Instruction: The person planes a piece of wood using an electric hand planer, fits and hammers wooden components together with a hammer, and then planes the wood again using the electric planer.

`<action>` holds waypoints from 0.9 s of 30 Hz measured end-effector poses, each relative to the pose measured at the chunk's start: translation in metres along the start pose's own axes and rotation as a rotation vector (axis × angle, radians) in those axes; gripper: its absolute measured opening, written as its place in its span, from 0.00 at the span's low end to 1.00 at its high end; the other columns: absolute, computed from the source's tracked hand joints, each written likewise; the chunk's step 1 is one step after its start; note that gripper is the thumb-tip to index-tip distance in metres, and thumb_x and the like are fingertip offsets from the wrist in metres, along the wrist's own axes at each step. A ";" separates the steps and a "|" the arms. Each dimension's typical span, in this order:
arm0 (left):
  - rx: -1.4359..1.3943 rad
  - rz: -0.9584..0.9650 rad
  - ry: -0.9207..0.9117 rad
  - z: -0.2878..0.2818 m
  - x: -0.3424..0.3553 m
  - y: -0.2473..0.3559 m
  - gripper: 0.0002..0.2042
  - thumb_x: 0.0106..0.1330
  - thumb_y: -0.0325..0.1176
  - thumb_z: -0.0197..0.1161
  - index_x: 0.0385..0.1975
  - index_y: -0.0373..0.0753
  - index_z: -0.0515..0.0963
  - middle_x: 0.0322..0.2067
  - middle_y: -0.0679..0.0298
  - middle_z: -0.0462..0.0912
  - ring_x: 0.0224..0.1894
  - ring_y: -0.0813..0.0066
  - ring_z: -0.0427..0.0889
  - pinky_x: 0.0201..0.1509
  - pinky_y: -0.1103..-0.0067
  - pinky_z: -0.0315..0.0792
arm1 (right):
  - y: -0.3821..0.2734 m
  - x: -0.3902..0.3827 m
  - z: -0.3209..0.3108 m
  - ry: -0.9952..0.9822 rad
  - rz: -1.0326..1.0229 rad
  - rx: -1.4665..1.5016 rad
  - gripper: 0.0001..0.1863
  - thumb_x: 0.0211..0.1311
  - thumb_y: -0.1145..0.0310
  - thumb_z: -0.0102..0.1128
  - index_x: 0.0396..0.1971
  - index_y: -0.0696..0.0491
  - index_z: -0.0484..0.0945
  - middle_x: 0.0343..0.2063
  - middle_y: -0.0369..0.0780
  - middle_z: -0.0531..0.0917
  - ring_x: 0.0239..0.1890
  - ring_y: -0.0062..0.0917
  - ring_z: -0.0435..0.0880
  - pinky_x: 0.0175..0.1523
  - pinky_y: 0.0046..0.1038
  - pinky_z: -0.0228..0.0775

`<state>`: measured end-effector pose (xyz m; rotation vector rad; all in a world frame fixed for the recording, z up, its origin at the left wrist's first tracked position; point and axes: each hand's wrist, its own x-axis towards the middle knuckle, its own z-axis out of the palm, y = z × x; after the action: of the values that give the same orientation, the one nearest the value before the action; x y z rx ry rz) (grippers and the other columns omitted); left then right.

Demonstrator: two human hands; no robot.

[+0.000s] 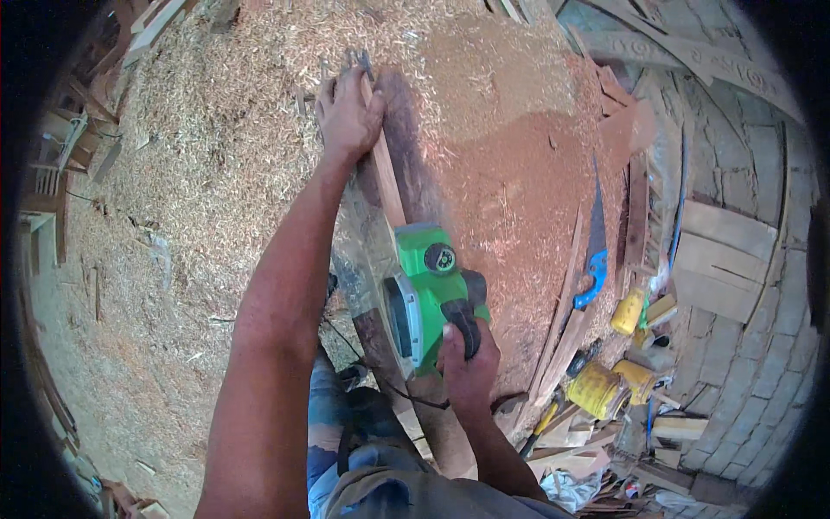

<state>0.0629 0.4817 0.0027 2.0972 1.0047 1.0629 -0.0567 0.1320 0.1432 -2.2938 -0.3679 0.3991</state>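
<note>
A narrow wooden strip [389, 190] lies lengthwise on a worn plank bench [361, 285]. My left hand [350, 121] is closed on the strip's far part, its fingertips by some metal pieces at the end. A green electric planer [424, 268] with a black knob sits on the near part of the strip, hiding what is under it. My right hand [467, 363] is wrapped round the planer's black rear handle, thumb on its side. A dark cord runs below the tool.
Wood shavings [199, 156] cover the ground. To the right lie a blue-handled handsaw [593, 268], long boards [558, 355], yellow containers [595, 389] and offcuts beside a block wall [752, 363]. Timber pieces [60, 173] crowd the left edge.
</note>
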 end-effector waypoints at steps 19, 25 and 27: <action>-0.970 -0.557 -0.414 -0.033 0.035 -0.043 0.40 0.72 0.66 0.32 0.70 0.39 0.62 0.65 0.49 0.69 0.69 0.56 0.63 0.74 0.69 0.52 | -0.141 0.203 0.118 0.034 -0.210 0.199 0.18 0.65 0.58 0.63 0.35 0.61 0.80 0.27 0.51 0.83 0.31 0.40 0.84 0.40 0.38 0.73; -1.057 -0.663 -0.130 -0.080 0.009 -0.022 0.40 0.72 0.67 0.34 0.76 0.45 0.42 0.74 0.55 0.51 0.73 0.55 0.54 0.75 0.58 0.48 | -0.172 0.216 0.131 0.093 -0.419 0.065 0.20 0.66 0.56 0.61 0.36 0.62 0.80 0.29 0.55 0.83 0.32 0.46 0.84 0.41 0.40 0.73; -1.051 -0.654 -0.143 -0.075 -0.008 -0.033 0.40 0.72 0.67 0.34 0.76 0.47 0.43 0.74 0.57 0.51 0.73 0.54 0.55 0.74 0.57 0.48 | -0.173 0.233 0.138 0.034 -0.226 0.088 0.23 0.65 0.52 0.61 0.36 0.62 0.80 0.30 0.56 0.83 0.33 0.47 0.84 0.40 0.41 0.73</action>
<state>-0.0156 0.5045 0.0131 0.8849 0.7180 0.7979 0.0774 0.4243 0.1395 -2.1421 -0.5742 0.2565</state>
